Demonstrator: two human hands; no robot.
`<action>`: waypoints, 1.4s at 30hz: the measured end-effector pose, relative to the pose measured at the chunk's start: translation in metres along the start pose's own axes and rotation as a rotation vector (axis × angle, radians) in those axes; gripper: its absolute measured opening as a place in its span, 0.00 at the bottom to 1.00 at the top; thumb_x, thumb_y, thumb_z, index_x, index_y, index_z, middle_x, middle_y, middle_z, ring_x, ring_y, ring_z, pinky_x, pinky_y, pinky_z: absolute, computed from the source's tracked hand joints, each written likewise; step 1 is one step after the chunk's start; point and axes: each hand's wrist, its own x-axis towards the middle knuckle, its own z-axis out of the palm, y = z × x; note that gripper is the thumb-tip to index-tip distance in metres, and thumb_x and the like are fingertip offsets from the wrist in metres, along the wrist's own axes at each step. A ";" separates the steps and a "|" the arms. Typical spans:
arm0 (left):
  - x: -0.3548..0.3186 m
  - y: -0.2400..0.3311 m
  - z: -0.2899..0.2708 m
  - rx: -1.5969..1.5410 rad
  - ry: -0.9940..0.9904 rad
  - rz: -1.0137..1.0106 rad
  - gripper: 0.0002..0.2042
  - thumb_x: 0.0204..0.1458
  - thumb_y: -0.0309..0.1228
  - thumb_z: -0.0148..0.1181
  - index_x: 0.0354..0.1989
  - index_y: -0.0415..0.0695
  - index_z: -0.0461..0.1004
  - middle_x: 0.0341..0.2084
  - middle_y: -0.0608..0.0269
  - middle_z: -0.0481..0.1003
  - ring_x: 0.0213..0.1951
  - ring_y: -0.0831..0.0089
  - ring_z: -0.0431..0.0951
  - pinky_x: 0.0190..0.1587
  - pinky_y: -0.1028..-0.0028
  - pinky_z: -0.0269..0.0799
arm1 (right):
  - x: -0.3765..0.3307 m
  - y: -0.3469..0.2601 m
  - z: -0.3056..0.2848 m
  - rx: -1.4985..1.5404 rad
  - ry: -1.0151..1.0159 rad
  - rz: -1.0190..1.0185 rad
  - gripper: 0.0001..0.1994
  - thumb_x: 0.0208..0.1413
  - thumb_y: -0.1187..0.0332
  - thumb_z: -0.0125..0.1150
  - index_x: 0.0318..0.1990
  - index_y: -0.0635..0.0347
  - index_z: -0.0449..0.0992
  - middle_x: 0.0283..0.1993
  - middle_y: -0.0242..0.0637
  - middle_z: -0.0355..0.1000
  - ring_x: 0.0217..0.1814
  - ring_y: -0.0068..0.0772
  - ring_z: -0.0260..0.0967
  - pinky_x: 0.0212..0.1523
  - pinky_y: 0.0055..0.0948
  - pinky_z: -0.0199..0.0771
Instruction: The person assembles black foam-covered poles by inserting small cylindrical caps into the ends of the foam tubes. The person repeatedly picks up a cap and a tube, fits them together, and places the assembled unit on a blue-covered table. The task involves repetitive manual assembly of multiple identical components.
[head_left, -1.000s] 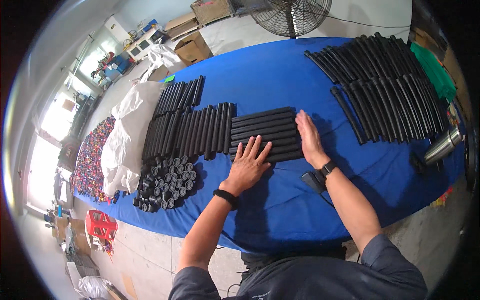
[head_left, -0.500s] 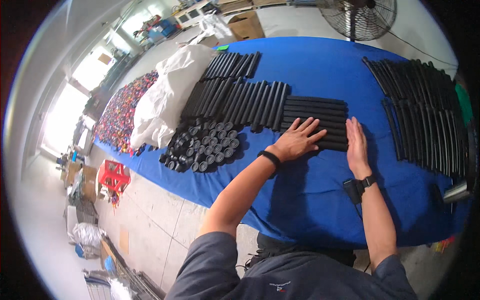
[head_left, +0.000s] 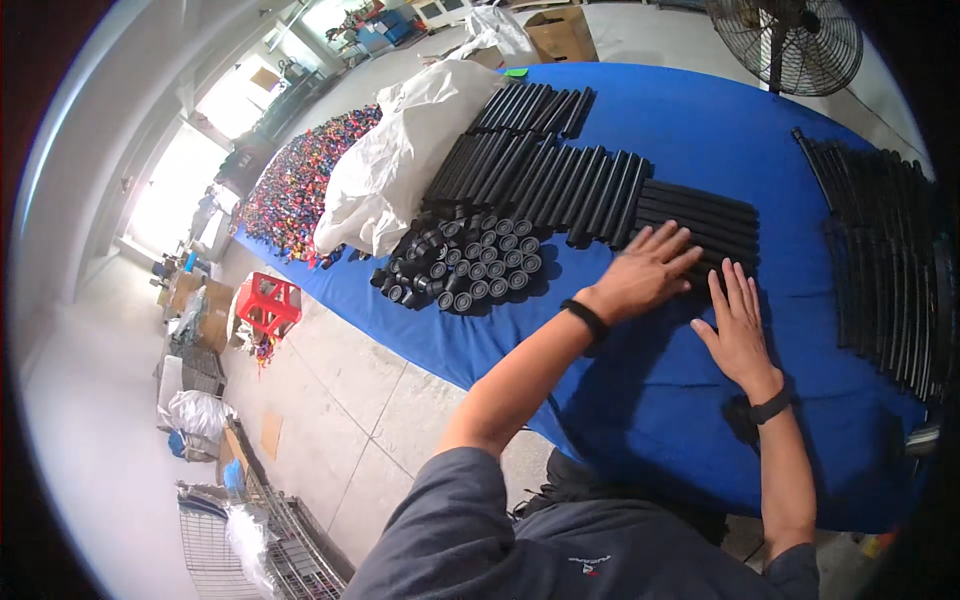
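Observation:
Several black tubes (head_left: 700, 208) lie side by side in a flat block on the blue cloth, running left to right. My left hand (head_left: 645, 275) is spread over the near left part of this block, palm down, gripping nothing. Close beside it, my right hand (head_left: 738, 335) lies flat at the block's near right side, its fingers extended and its thumb apart. The hands hide the nearest tubes in part. Left of the block, more black tubes (head_left: 590, 195) stand in a row pointing away from me, with another row (head_left: 530, 108) behind.
Black round caps (head_left: 490, 262) are heaped nearer on the left. A white sheet or bag (head_left: 400, 150) lies beside a pile of small multicoloured pieces (head_left: 305, 180). Long thin black rods (head_left: 885, 270) fill the right side of the blue cloth (head_left: 690, 110). A fan (head_left: 785, 45) stands beyond.
My right hand has gone from the tubes' right ends to their near side, turning from edge-on to flat. My left hand stays over the block. The whole view has shifted.

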 end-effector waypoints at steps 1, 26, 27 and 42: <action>-0.008 -0.005 -0.018 0.009 0.085 -0.006 0.27 0.59 0.40 0.62 0.67 0.48 0.68 0.68 0.48 0.65 0.73 0.49 0.58 0.73 0.49 0.52 | -0.002 0.006 0.001 0.002 -0.005 -0.002 0.37 0.64 0.58 0.60 0.74 0.67 0.55 0.79 0.56 0.46 0.83 0.54 0.39 0.80 0.51 0.36; -0.098 -0.008 -0.119 -1.684 0.687 -0.682 0.15 0.65 0.39 0.56 0.50 0.41 0.75 0.39 0.55 0.80 0.38 0.62 0.82 0.47 0.61 0.78 | 0.004 -0.002 0.002 0.128 0.040 -0.058 0.21 0.53 0.67 0.70 0.53 0.64 0.76 0.46 0.40 0.68 0.53 0.41 0.65 0.57 0.42 0.68; -0.093 0.010 -0.108 -1.842 0.704 -0.702 0.16 0.65 0.42 0.54 0.49 0.41 0.76 0.38 0.55 0.80 0.38 0.62 0.82 0.46 0.62 0.79 | 0.006 -0.006 0.000 0.098 0.032 -0.084 0.15 0.53 0.67 0.70 0.47 0.62 0.77 0.43 0.39 0.68 0.51 0.41 0.66 0.53 0.41 0.69; 0.053 0.083 0.042 -2.418 0.047 -0.475 0.14 0.62 0.41 0.57 0.47 0.43 0.72 0.38 0.56 0.73 0.24 0.66 0.72 0.23 0.71 0.69 | -0.129 0.030 -0.067 0.629 0.187 0.640 0.24 0.52 0.70 0.75 0.52 0.64 0.67 0.34 0.39 0.78 0.35 0.27 0.76 0.37 0.31 0.75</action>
